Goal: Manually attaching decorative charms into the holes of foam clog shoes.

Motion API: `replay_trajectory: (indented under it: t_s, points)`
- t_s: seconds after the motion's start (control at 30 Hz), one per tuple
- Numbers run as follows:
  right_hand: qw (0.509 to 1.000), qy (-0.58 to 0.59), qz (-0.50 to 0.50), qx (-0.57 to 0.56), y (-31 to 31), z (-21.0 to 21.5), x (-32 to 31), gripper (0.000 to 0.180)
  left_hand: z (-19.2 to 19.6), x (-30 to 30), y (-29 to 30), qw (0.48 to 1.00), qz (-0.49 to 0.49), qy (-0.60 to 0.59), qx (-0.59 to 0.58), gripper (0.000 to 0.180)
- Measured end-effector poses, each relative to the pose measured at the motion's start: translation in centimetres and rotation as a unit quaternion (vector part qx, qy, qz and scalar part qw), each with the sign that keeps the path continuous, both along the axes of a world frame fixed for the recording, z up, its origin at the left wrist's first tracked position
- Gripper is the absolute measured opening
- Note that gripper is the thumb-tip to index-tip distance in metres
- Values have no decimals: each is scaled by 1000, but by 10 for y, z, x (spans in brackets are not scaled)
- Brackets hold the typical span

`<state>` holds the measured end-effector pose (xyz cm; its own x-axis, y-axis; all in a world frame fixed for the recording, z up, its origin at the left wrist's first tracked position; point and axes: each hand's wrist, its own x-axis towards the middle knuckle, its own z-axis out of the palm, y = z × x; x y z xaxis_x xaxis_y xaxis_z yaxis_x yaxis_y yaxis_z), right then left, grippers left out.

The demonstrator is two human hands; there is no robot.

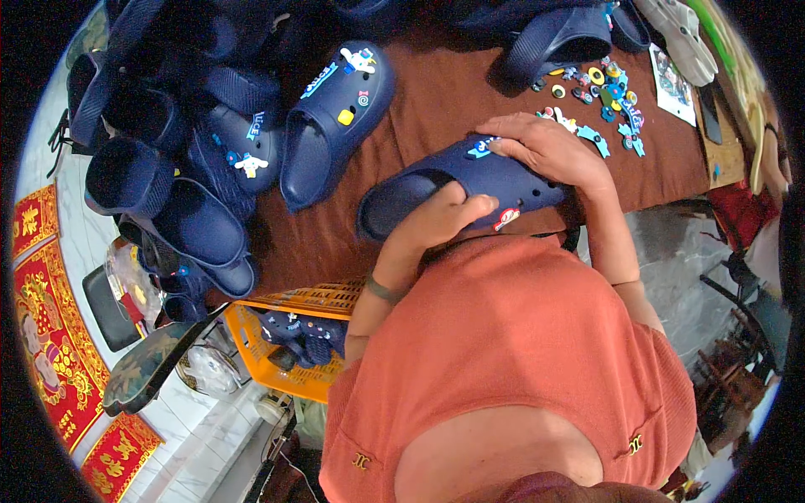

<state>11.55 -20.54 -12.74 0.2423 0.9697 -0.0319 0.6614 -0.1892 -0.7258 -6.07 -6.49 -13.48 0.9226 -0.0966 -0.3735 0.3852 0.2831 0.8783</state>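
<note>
A navy clog (436,186) lies at the table edge close to my body, its toe pointing right. My left hand (443,216) grips it at the opening; the fingers go inside and are hidden, while the thumb stays outside. My right hand (545,151) curls over the far side of the toe, its thumb against a small blue-and-white charm (481,148). On the near side of the clog sits a red-and-white charm (507,217). A decorated navy clog (340,126) with a white figure, a yellow piece and lettering lies beyond my left hand.
Loose charms (608,92) are scattered on the brown cloth (453,92) at the right. Navy clogs (201,218) pile up along the left. An orange crate (281,381) with more clogs stands below the table edge. A dark phone (710,117) lies at the far right.
</note>
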Motion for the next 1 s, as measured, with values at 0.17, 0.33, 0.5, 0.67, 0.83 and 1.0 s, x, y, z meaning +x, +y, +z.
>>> replay_trajectory:
  t_s: [0.17, 0.33, 0.5, 0.67, 0.83, 1.0]
  points:
    - [999, -41, -28, 12, 5, -7, -6, 27, 0, 2, 4, 998, -20, 10, 61, 40]
    - [992, -53, -46, 109, 5, -4, -20, 23, -2, 2, 0, 1000, 12, 14, -8, 37]
    - [987, -41, -69, 140, 7, 5, -23, 24, 6, 4, 1, 998, 6, 29, -56, 36]
    - [988, -100, -81, 80, 20, 9, -26, 35, 6, 4, 2, 1000, 8, -9, -23, 38]
    - [983, -134, -114, 52, 32, -6, -25, 40, 11, 7, 4, 1000, -2, 28, 12, 45]
    - [974, -175, -130, 65, 33, -1, -31, 40, 14, 6, 0, 999, 29, 26, -29, 43]
